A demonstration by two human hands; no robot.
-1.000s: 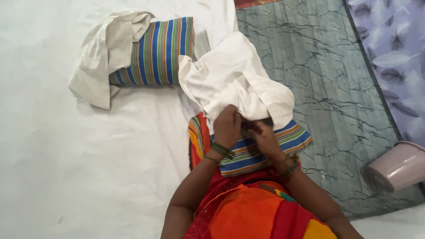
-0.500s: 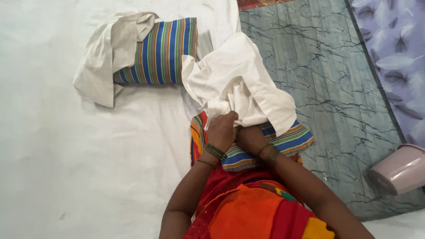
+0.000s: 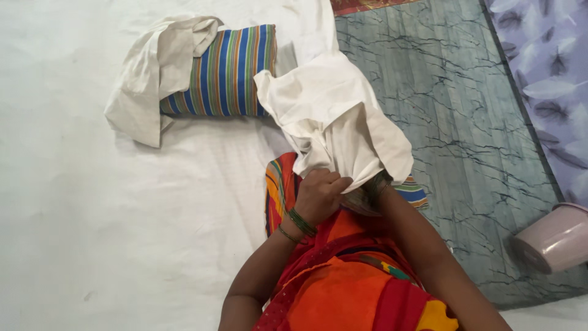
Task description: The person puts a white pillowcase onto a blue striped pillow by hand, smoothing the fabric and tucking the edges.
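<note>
White bed sheet (image 3: 92,202) covers left side, lightly wrinkled. Grey-green marble-patterned floor (image 3: 465,122) runs along its right edge. Pale purple leaf-print cloth (image 3: 551,73) at top right corner. Pinkish plastic bucket (image 3: 554,238) tipped on floor, lower right. Even, soft light.

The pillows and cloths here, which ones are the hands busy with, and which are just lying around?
Busy with:
- white pillow cover, gripped at its opening by the left hand
- striped pillow, mostly inside that cover
- right hand, hidden inside the cover

Lying about:
- second striped pillow, half in its own white cover, on the white sheet
- pink bucket on the floor
</note>
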